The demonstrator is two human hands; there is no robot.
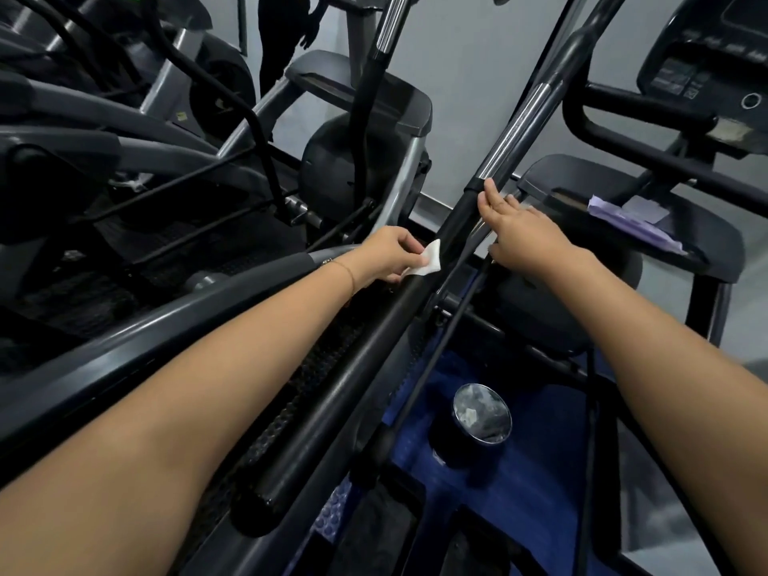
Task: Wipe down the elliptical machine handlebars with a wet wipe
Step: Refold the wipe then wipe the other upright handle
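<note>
A long black handlebar [365, 338] with a chrome section [513, 133] runs diagonally from bottom centre to top right. My left hand [384, 255] pinches a small folded white wet wipe [555, 259] just left of the bar's black part, its edge close to the bar. My right hand [519, 232] reaches over the same bar from the right, just below the chrome section, fingers extended along it. A second handlebar [374, 76] stands further left, upright.
Other exercise machines crowd the left side. A purple wipe packet [636, 226] lies on the machine cover at right. A round metal-rimmed bin [482, 413] stands on the blue floor below. A console [706, 56] is at top right. A person's legs show at the top.
</note>
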